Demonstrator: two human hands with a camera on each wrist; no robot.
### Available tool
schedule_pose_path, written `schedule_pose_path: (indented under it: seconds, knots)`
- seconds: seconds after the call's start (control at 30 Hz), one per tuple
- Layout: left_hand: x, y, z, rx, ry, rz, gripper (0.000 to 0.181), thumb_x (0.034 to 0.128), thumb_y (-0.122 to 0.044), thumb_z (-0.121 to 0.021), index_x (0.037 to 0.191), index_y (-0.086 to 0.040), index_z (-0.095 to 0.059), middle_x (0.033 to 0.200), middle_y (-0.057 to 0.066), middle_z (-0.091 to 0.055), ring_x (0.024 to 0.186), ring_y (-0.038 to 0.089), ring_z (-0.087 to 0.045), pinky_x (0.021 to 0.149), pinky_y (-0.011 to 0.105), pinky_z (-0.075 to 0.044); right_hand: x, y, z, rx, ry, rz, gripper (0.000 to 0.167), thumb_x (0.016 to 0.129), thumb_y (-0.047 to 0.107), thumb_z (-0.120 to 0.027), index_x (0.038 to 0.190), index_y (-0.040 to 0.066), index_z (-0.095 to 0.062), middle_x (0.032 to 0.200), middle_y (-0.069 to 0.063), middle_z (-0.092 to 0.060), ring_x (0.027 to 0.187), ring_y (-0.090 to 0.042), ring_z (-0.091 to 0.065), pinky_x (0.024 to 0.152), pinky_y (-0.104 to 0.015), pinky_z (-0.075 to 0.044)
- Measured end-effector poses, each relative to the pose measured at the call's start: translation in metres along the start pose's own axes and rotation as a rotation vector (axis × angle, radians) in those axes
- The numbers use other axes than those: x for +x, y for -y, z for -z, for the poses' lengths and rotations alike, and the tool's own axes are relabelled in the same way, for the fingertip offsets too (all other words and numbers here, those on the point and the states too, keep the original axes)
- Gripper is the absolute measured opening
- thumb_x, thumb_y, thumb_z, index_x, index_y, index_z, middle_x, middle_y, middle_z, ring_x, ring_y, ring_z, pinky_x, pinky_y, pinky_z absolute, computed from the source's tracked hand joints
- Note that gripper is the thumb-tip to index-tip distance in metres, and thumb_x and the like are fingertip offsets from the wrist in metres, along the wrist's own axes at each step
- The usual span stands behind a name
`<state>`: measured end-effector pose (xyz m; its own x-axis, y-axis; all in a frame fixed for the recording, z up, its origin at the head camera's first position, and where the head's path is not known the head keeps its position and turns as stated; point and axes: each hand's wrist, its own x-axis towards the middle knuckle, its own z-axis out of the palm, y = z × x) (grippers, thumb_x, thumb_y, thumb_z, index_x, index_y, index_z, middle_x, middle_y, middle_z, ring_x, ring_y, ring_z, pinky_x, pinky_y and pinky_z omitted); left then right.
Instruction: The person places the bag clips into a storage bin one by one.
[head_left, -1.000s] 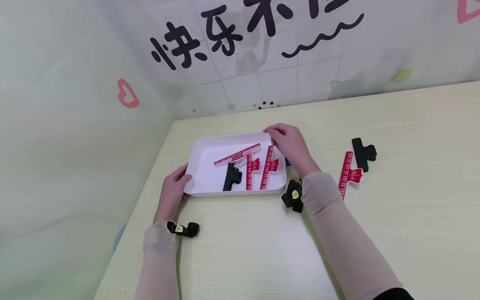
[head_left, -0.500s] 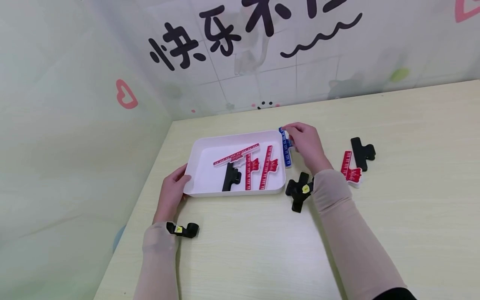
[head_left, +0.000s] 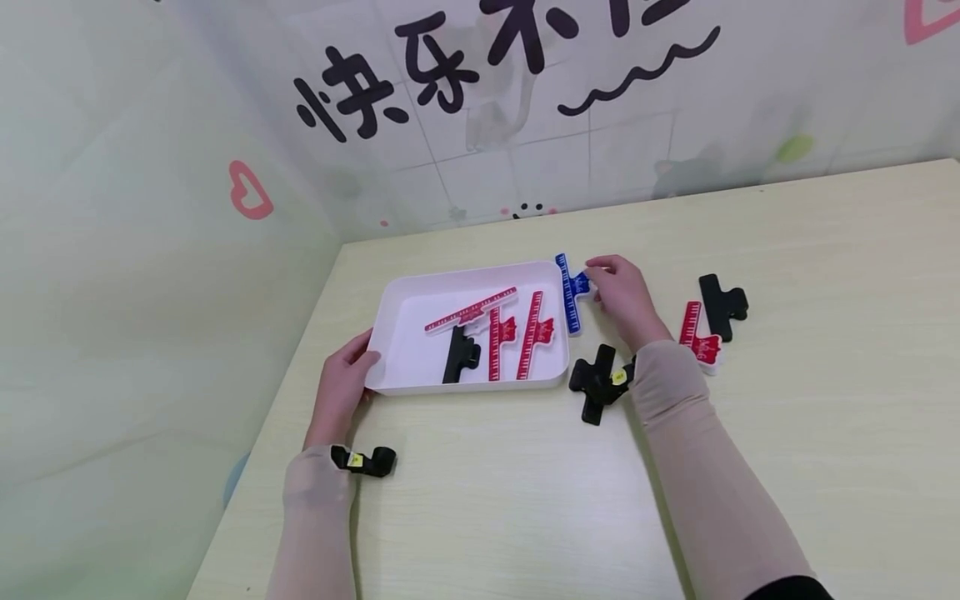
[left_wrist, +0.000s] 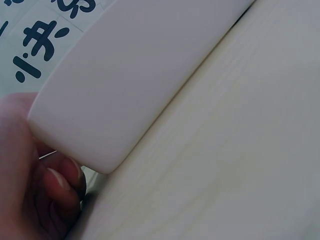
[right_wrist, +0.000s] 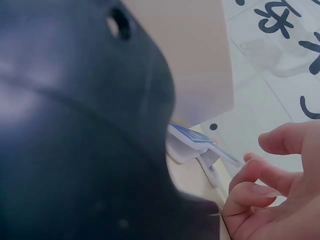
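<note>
My left hand (head_left: 342,383) grips the left end of the white tray (head_left: 408,367), thumb at the rim and fingers outside its wall. The tray holds several red ruler-edged clips (head_left: 535,333) and a black clip (head_left: 459,354). Against its right side, outside, lies a blue ruler-edged clip (head_left: 570,296). My right hand (head_left: 626,296) is at that clip's handle end. In the right wrist view its fingers bend loosely with thumb and forefinger apart; a fingertip is at or just beside the clip (right_wrist: 192,137). Whether they touch is hard to tell.
Under the right wrist camera lies another black clip (head_left: 592,410), large in the right wrist view. Farther right on the wooden table (head_left: 480,500) are a red clip (head_left: 705,348) and a black clip (head_left: 723,307). A printed wall sheet (head_left: 630,158) stands behind the table.
My right hand has moved right from the tray's far right corner to the blue clip's handle side, uncovering the blue clip. The left hand and tray stay in place.
</note>
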<state>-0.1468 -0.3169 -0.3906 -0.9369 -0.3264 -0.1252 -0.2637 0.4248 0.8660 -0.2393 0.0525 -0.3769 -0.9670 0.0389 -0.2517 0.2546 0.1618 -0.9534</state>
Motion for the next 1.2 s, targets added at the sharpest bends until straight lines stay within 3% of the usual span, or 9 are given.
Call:
schedule_pose_path:
  seconds: [0.5,0.87,1.2]
  knots:
    - [0.0005,0.0013,0.0002,-0.002,-0.001,-0.014,0.042,0.0876,-0.026,-0.052,0.129,-0.031,-0.048,0.123,-0.004,-0.051,0.054,0.015,-0.043,0.044,0.024,-0.038,0.001,-0.0071,0.0023,-0.073,0.051,0.026,0.033,0.093,0.023,-0.043,0.124,0.016,-0.05,0.107,-0.005,-0.05,0.078,-0.02,-0.049,0.06,-0.025,-0.04]
    - [0.0001,0.0005,0.0005,-0.007,-0.001,-0.015,0.041,0.0873,-0.025,-0.052,0.128,-0.031,-0.049,0.121,-0.002,-0.052,0.051,0.015,-0.042,0.043,0.024,-0.038,-0.0028,-0.0061,0.004,-0.12,0.11,0.06,0.035,0.093,0.031,-0.042,0.126,0.02,-0.051,0.11,-0.003,-0.051,0.077,-0.021,-0.049,0.057,-0.025,-0.04]
    - [0.0003,-0.0006,-0.0003,-0.019,0.005,0.003,0.042,0.0874,-0.024,-0.052,0.129,-0.031,-0.048,0.122,-0.002,-0.051,0.05,0.013,-0.041,0.042,0.023,-0.037,0.0,-0.0073,0.0026,-0.168,0.087,0.046,0.024,0.092,0.025,-0.048,0.111,0.014,-0.055,0.102,-0.006,-0.053,0.079,-0.021,-0.049,0.059,-0.026,-0.041]
